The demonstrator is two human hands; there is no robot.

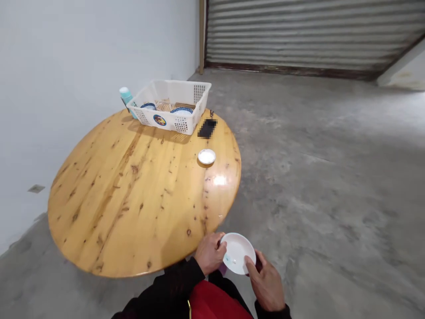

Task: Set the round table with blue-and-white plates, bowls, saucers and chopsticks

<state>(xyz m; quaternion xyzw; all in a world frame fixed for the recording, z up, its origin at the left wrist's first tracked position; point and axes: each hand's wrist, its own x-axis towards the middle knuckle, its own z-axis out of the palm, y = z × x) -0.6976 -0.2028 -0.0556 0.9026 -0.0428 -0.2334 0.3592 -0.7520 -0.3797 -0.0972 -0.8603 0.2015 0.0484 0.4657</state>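
A white bowl is held between my two hands, just off the table's near right edge, its inside facing up toward me. A small bluish-green mark shows on its inner side. My left hand grips the left rim, with the thumb at the edge and the other fingers curled. On the right rim, my right hand is closed, thumb laid over the inside and fingers underneath. The bowl's underside is hidden.
The round wooden table bears a small white dish, a blurred black phone-like object and a white plastic basket with blue-patterned dishes inside. Behind the basket stands a light-blue bottle. A white wall lies left.
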